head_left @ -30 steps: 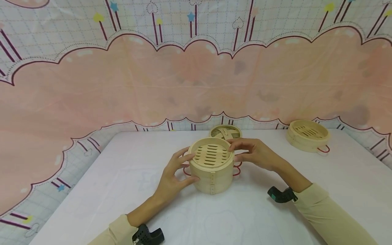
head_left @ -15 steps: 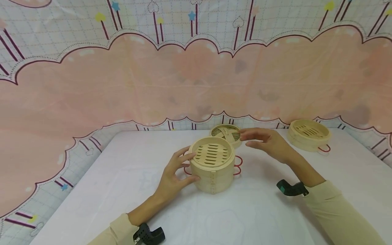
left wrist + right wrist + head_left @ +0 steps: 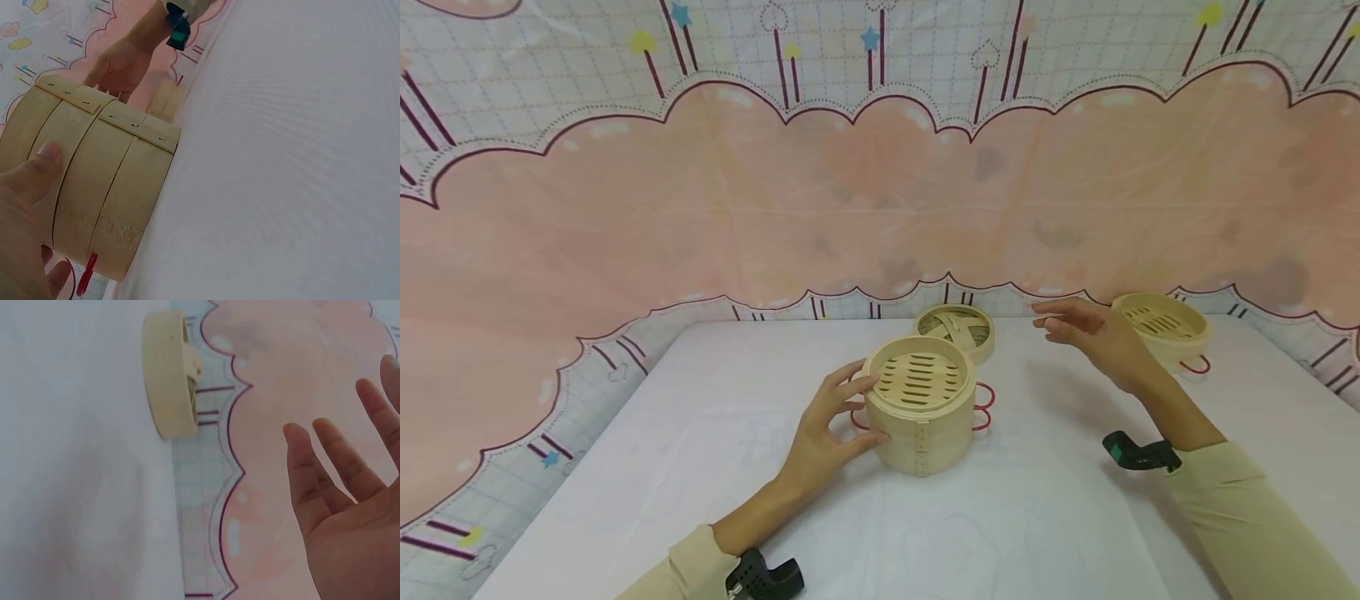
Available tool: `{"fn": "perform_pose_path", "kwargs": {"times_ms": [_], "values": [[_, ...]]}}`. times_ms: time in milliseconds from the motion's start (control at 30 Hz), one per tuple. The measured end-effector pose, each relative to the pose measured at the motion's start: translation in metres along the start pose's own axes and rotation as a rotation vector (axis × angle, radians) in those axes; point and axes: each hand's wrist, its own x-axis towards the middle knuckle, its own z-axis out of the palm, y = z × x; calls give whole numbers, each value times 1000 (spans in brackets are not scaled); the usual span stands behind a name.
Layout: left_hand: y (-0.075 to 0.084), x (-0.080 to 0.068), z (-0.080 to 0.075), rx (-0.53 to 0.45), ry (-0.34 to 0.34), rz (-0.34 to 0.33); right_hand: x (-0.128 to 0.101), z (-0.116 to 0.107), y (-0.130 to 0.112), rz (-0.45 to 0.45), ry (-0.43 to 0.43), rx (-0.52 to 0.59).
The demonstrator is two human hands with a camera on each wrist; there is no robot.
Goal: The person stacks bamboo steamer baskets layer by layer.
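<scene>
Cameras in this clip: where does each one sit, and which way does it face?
Head: worn high, faces forward and down at the table; shows both forearms, left hand on the steamer stack, right hand in the air.
Left wrist: low beside the stack, thumb on its wall; right hand beyond.
Right wrist: faces the backdrop past an open palm; lid at the table's edge.
Shared: head and left wrist both show the stack.
</scene>
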Motion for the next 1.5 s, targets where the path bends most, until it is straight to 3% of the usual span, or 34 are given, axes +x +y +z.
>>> {"fn": "perform_pose_path", "kwargs": {"times_ms": [267,633,800,1067,1333,1500], "values": [[1,2,0,8,9,7,-4,-33,11,194,125,-178],[2,2,1,14,7,23,-19,-65,30,183,284,-274],[2,1,0,19,12,15,-24,-76,37,207,316,-287],[0,0,0,2,8,13,-40,-91,47,325,372,-274],[-1,0,0,-5,1,2,-51,-97,62,313,439,-181],[-1,-1,0,-10,6,-4,-55,-97,73,358,453,-200]]}}
